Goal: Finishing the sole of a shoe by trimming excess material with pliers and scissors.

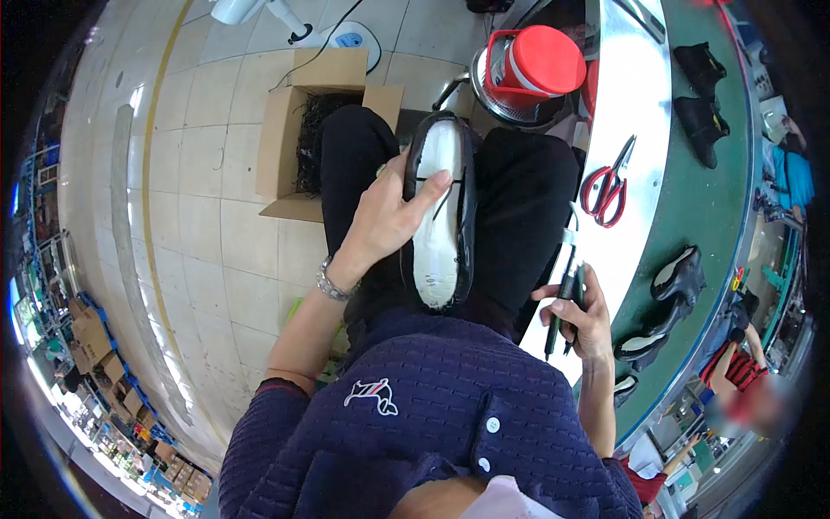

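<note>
A black shoe point(441, 216) lies sole-up on my lap, its bottom a white board with dark lines across it. My left hand point(389, 216) grips its left side, thumb pressed on the white surface. My right hand point(581, 313) is lower right, near the metal bench edge, closed around two dark pen-like tools point(564, 298) that point downward. The two hands are apart, with my right thigh between them.
Red-handled scissors point(609, 192) lie on the metal bench point(635, 112). Several black shoes point(679, 281) ride a green conveyor belt point(718, 199). A red-lidded container point(536, 65) stands ahead. An open cardboard box point(303, 130) sits on the tiled floor. Another person point(735, 372) sits at right.
</note>
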Tool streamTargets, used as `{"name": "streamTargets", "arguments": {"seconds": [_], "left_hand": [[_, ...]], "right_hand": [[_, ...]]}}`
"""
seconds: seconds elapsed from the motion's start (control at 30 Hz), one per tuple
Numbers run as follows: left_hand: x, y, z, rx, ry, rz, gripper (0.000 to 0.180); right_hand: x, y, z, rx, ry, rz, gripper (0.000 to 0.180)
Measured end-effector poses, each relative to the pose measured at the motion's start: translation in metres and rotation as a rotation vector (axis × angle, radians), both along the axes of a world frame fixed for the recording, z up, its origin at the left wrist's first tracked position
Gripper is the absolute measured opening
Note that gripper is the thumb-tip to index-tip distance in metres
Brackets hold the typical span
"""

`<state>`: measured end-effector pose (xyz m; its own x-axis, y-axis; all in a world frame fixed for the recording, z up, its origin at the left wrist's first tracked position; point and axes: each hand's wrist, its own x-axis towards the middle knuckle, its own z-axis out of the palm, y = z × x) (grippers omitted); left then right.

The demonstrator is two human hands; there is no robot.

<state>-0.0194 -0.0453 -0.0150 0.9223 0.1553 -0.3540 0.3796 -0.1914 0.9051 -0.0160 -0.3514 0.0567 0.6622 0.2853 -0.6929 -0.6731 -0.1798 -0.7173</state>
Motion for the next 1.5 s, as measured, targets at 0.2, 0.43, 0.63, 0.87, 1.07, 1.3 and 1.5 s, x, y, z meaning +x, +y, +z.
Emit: {"name": "streamTargets", "arguments": {"seconds": [0.2, 0.43, 0.63, 0.87, 1.07, 1.3, 1.5], "left_hand": [[0.024, 0.007, 0.016, 0.276, -0.382, 0.186, 0.047], [0.035, 0.015, 0.015, 0.294, -0.459, 0.124, 0.020], [0.033, 0.011, 0.011, 0.390, -0.555, 0.113, 0.021], [0.029, 0.018, 0.011, 0.458, -0.594, 0.021, 0.020], [0.032, 0.018, 0.008, 0.532, -0.674, -0.038, 0.019], [0.027, 0.023, 0.002, 0.516, -0.643, -0.038, 0.014], [0.032, 0.024, 0.008, 0.346, -0.583, -0.010, 0.017]], "right_hand": [[0.060, 0.087, 0.030, 0.136, 0.090, 0.334, 0.068], [0.090, 0.129, 0.031, 0.137, 0.275, 0.320, 0.066], [0.066, 0.116, 0.000, -0.006, -0.219, 0.527, 0.062], [0.097, 0.116, 0.034, -0.259, -0.284, 0.789, 0.061], [0.094, 0.146, 0.029, -0.372, -1.084, 0.345, 0.069], [0.098, 0.145, 0.045, -0.449, -1.064, 0.716, 0.063], [0.096, 0.141, 0.014, -0.651, -0.979, 0.940, 0.063]]}}
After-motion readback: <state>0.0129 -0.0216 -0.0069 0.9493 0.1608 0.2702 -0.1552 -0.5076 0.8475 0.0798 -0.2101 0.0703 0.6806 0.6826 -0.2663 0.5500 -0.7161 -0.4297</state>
